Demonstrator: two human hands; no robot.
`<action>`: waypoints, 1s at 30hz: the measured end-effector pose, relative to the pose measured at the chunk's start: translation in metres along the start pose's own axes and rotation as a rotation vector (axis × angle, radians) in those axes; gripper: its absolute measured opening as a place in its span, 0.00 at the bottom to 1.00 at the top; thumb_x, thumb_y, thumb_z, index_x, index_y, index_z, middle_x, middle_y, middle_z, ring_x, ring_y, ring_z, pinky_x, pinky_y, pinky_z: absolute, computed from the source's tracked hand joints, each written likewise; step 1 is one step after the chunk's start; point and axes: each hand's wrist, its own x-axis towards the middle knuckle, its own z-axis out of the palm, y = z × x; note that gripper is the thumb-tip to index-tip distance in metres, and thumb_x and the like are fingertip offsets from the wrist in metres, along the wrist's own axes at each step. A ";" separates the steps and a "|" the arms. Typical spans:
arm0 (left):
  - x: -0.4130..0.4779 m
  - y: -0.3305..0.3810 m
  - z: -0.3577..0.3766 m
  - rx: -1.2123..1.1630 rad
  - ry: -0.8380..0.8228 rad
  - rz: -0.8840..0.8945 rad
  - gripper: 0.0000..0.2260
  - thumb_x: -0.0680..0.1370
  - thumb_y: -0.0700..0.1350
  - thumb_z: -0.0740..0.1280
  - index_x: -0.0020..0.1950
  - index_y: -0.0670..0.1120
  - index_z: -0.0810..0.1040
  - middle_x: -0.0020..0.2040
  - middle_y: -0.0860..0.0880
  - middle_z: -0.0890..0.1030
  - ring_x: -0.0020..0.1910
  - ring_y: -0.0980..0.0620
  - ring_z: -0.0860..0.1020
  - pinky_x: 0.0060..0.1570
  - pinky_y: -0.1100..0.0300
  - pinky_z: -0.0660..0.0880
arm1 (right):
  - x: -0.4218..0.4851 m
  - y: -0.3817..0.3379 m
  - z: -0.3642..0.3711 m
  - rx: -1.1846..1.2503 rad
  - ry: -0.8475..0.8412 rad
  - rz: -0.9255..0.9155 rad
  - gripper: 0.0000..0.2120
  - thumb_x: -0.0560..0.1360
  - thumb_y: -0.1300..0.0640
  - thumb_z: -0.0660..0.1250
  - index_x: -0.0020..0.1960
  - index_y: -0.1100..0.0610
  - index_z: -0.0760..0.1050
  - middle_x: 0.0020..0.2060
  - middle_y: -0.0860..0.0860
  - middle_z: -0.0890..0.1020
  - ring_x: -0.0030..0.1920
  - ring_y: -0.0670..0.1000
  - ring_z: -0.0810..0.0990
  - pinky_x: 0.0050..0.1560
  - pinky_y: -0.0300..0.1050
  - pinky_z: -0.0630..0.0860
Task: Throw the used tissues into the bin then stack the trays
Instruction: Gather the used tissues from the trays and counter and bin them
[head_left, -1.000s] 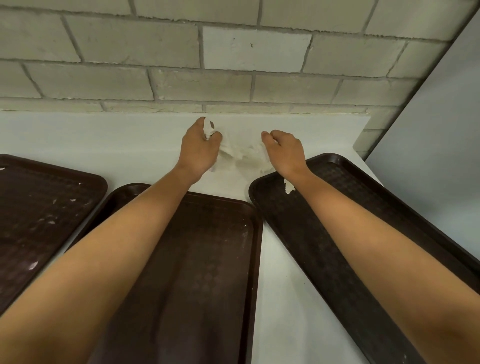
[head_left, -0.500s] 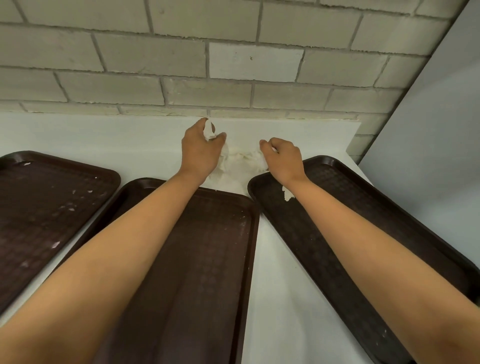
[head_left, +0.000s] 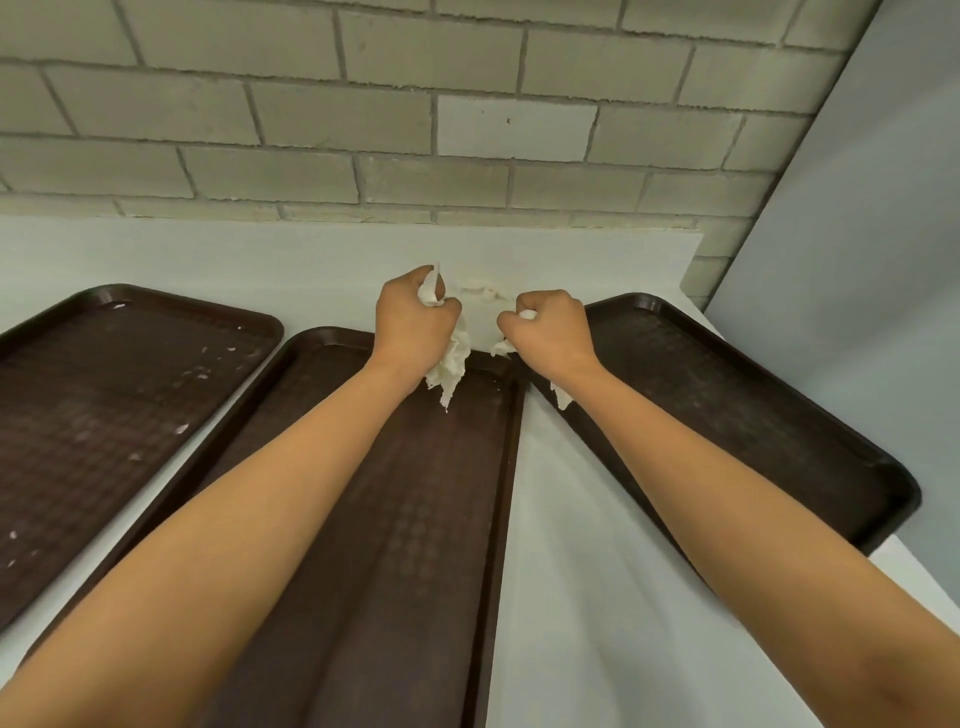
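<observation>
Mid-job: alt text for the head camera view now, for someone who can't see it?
The left hand and right hand each grip crumpled white tissue over a white counter by a brick wall. Three dark brown trays lie side by side, unstacked; the left tray carries white scraps.

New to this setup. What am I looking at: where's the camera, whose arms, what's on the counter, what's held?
No machine here: a person works with bare hands. Every picture comes from one wide-angle camera on the person's head, looking forward and down, so the arms reach in from below. The left hand grips a torn tissue; the right hand grips a second tissue. Tissue scraps lie on the white counter between them. Three dark brown trays lie side by side: left tray, middle tray, right tray. Behind is a brick wall. No bin shows.
</observation>
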 end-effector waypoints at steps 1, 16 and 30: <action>-0.008 0.001 -0.003 0.000 -0.003 0.005 0.16 0.71 0.30 0.61 0.29 0.46 0.61 0.28 0.49 0.63 0.30 0.52 0.62 0.30 0.62 0.61 | -0.009 -0.003 -0.002 0.003 0.011 0.003 0.18 0.68 0.63 0.63 0.25 0.57 0.58 0.23 0.50 0.60 0.27 0.49 0.59 0.29 0.41 0.57; -0.176 0.042 -0.031 -0.063 -0.126 -0.058 0.16 0.71 0.31 0.64 0.30 0.46 0.61 0.29 0.49 0.63 0.30 0.53 0.63 0.29 0.63 0.63 | -0.180 -0.032 -0.055 -0.004 0.125 0.083 0.13 0.71 0.63 0.66 0.29 0.59 0.68 0.27 0.52 0.69 0.30 0.49 0.70 0.32 0.38 0.68; -0.328 0.071 0.021 -0.094 -0.239 -0.087 0.17 0.69 0.31 0.64 0.29 0.46 0.62 0.28 0.48 0.63 0.28 0.53 0.63 0.30 0.60 0.62 | -0.311 0.004 -0.129 -0.017 0.117 0.136 0.14 0.68 0.62 0.66 0.27 0.58 0.64 0.25 0.52 0.65 0.30 0.49 0.66 0.31 0.43 0.64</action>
